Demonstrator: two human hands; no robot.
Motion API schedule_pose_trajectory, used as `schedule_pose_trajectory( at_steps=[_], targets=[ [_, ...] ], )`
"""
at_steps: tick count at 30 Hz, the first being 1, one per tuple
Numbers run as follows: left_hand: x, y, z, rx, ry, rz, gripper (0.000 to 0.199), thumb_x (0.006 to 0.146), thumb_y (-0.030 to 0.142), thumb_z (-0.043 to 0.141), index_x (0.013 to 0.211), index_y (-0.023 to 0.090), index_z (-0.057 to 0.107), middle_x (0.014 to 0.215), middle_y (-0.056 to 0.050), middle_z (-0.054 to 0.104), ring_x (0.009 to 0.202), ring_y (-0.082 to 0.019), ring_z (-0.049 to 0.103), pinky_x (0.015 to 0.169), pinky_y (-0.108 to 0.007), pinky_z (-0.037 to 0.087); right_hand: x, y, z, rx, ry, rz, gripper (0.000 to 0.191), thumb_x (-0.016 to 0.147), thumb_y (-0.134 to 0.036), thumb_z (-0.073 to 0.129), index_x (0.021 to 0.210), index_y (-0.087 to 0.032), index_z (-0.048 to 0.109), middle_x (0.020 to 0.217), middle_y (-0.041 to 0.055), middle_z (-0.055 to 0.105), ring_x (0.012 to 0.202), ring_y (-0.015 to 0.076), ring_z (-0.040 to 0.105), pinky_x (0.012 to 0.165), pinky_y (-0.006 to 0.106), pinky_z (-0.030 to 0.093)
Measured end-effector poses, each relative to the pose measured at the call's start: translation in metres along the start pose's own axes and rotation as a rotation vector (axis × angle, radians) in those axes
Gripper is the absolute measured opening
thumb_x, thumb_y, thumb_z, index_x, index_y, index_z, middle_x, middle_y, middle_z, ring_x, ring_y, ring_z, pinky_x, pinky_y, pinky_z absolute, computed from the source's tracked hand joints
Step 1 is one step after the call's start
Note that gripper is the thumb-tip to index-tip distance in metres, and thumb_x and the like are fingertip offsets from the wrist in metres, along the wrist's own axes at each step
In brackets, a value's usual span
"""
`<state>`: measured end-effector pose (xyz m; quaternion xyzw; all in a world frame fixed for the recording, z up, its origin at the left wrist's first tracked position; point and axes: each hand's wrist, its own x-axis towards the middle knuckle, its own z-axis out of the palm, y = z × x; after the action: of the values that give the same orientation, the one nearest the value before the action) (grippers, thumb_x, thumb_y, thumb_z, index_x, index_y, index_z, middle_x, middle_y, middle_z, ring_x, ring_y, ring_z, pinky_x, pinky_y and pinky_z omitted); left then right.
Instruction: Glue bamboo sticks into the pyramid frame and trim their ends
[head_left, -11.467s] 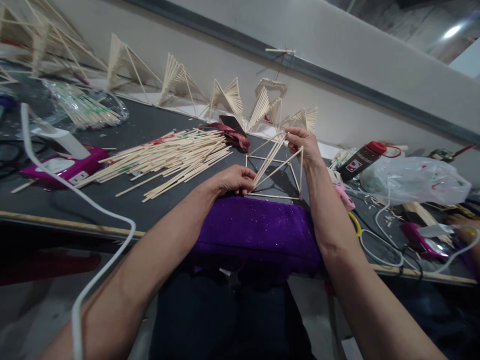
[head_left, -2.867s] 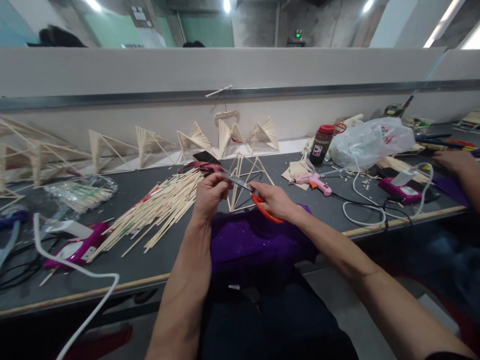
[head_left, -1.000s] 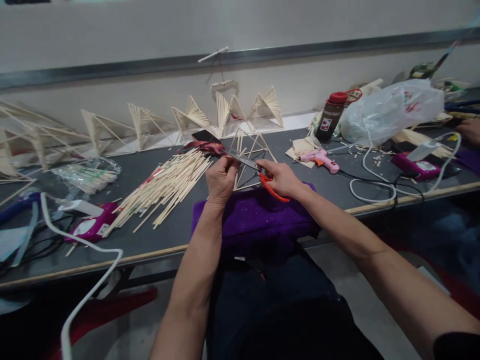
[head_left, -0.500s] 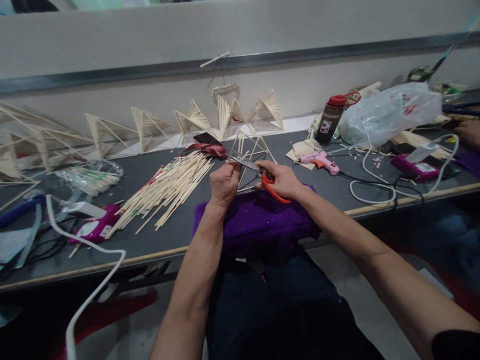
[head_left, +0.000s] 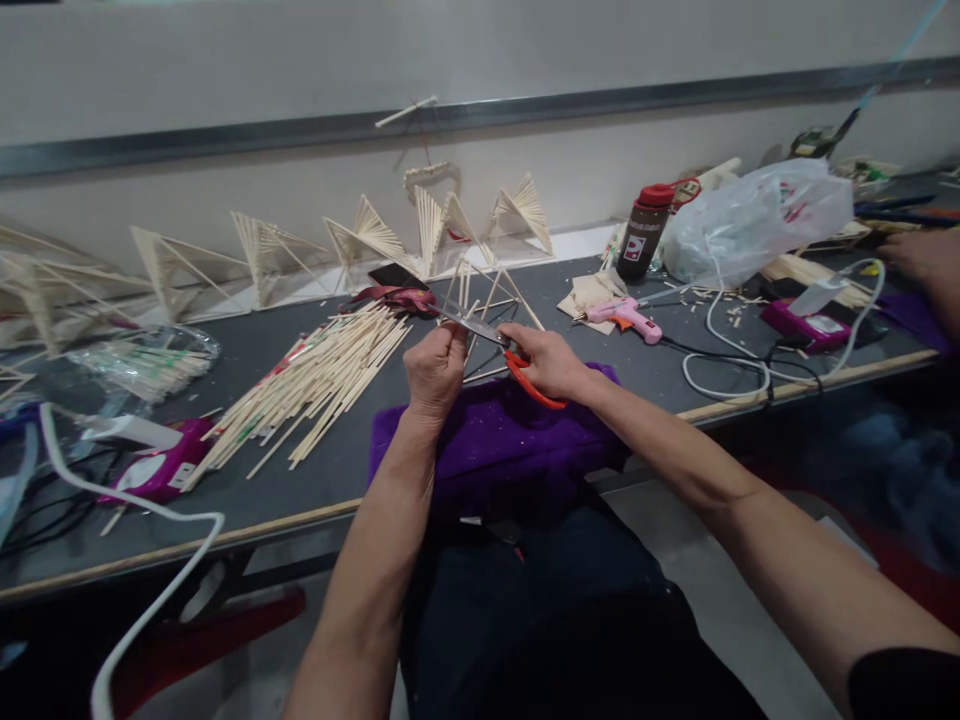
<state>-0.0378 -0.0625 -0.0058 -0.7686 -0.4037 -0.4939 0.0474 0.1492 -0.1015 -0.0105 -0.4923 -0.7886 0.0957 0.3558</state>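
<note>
Orange-handled scissors (head_left: 532, 385) are gripped in my right hand (head_left: 551, 360), their metal blades pointing left and apart. My left hand (head_left: 435, 370) is closed in a pinch right beside the blades; whatever its fingers hold is hidden. Just behind both hands stands a small frame of thin wooden sticks (head_left: 497, 292) on the dark table. Beneath my wrists a purple cloth (head_left: 495, 430) lies over the table edge. A large pile of loose wooden sticks (head_left: 315, 375) is spread to the left of my left hand.
A pink glue gun (head_left: 634, 320) lies to the right, near a dark bottle (head_left: 645, 235) and a plastic bag (head_left: 757, 225). Fan-shaped stick models (head_left: 375, 240) line the wall. White cables (head_left: 172, 512) run past magenta devices (head_left: 161, 465). Another person's hand (head_left: 926, 260) is at far right.
The view has shifted slightly, so most things sit further left. Both hands stay close together, with the scissors still held at the left fingers.
</note>
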Motion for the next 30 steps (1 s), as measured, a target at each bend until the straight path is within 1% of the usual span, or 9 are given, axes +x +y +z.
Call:
schedule_pose_trajectory(
  at_steps=[5,8,10,12,14,18,23,27,30],
  targets=[
    [-0.0001,-0.0007,0.0008,-0.032,-0.011,-0.035,0.033,0.090,0.031,0.048,0.062,0.017,0.057,0.056,-0.001,0.059,0.055,-0.011,0.055,0.059,-0.023,0.037,0.0009,0.0019,-0.0006,-0.032,0.009,-0.007,0.035,0.077,-0.023,0.053,0.111,-0.018,0.058,0.075,-0.0003,0.057,0.063,0.0114,0.044,0.061,0.023,0.032],
    [0.0003,-0.0008,0.0015,-0.104,0.017,-0.113,0.023,0.087,0.034,0.054,0.074,0.017,0.063,0.063,-0.001,0.063,0.057,-0.011,0.057,0.059,-0.022,0.039,0.0011,0.0034,-0.0014,-0.026,0.016,-0.024,0.037,0.077,-0.022,0.054,0.113,-0.019,0.058,0.076,-0.0007,0.058,0.064,0.0115,0.046,0.062,0.023,0.034],
    [0.0005,-0.0014,0.0020,-0.158,0.047,-0.167,0.020,0.084,0.036,0.058,0.082,0.017,0.064,0.067,0.000,0.065,0.058,-0.011,0.057,0.059,-0.021,0.040,0.0012,0.0046,-0.0013,-0.031,0.023,-0.032,0.038,0.077,-0.022,0.053,0.115,-0.020,0.058,0.078,-0.0008,0.059,0.065,0.0113,0.048,0.064,0.022,0.036],
    [0.0006,-0.0021,0.0021,-0.194,0.054,-0.179,0.019,0.083,0.035,0.060,0.083,0.017,0.065,0.068,0.000,0.065,0.058,-0.010,0.057,0.059,-0.021,0.040,0.0013,0.0056,-0.0007,-0.044,0.030,-0.042,0.039,0.077,-0.022,0.053,0.116,-0.020,0.058,0.079,-0.0007,0.060,0.066,0.0114,0.049,0.065,0.022,0.037],
    [0.0006,-0.0023,0.0017,-0.192,0.041,-0.161,0.018,0.083,0.034,0.059,0.082,0.017,0.065,0.067,0.000,0.064,0.058,-0.011,0.056,0.059,-0.021,0.040,0.0014,0.0062,0.0004,-0.051,0.037,-0.056,0.041,0.076,-0.020,0.053,0.117,-0.020,0.058,0.083,0.0001,0.062,0.067,0.0114,0.050,0.066,0.023,0.038],
    [0.0004,-0.0001,-0.0009,-0.144,0.004,-0.095,0.021,0.086,0.033,0.054,0.082,0.017,0.066,0.068,-0.002,0.065,0.063,-0.013,0.059,0.061,-0.022,0.040,0.0013,0.0057,0.0019,-0.044,0.042,-0.070,0.043,0.077,-0.021,0.055,0.120,-0.020,0.057,0.099,0.0026,0.066,0.069,0.0115,0.053,0.068,0.023,0.041],
    [0.0007,0.0015,-0.0035,-0.076,-0.010,-0.024,0.026,0.091,0.033,0.047,0.086,0.017,0.066,0.072,-0.004,0.067,0.070,-0.015,0.063,0.063,-0.024,0.041,0.0011,0.0051,0.0011,-0.037,0.026,-0.080,0.044,0.079,-0.028,0.059,0.122,-0.020,0.056,0.104,0.0035,0.067,0.073,0.0129,0.056,0.071,0.025,0.043],
    [0.0023,-0.0021,-0.0037,-0.006,-0.016,0.040,0.029,0.092,0.034,0.044,0.081,0.017,0.065,0.069,-0.005,0.065,0.069,-0.016,0.063,0.064,-0.024,0.040,0.0010,0.0061,-0.0007,0.000,0.006,-0.081,0.051,0.078,-0.036,0.062,0.126,-0.020,0.053,0.114,0.0034,0.065,0.075,0.0129,0.058,0.073,0.026,0.045],
    [0.0036,-0.0042,-0.0043,0.043,-0.027,0.071,0.033,0.092,0.034,0.042,0.072,0.017,0.062,0.065,-0.005,0.064,0.067,-0.016,0.062,0.063,-0.024,0.040,0.0010,0.0064,-0.0021,0.014,-0.007,-0.076,0.057,0.076,-0.039,0.066,0.128,-0.021,0.052,0.115,0.0036,0.065,0.077,0.0131,0.058,0.074,0.026,0.045]
  ],
)
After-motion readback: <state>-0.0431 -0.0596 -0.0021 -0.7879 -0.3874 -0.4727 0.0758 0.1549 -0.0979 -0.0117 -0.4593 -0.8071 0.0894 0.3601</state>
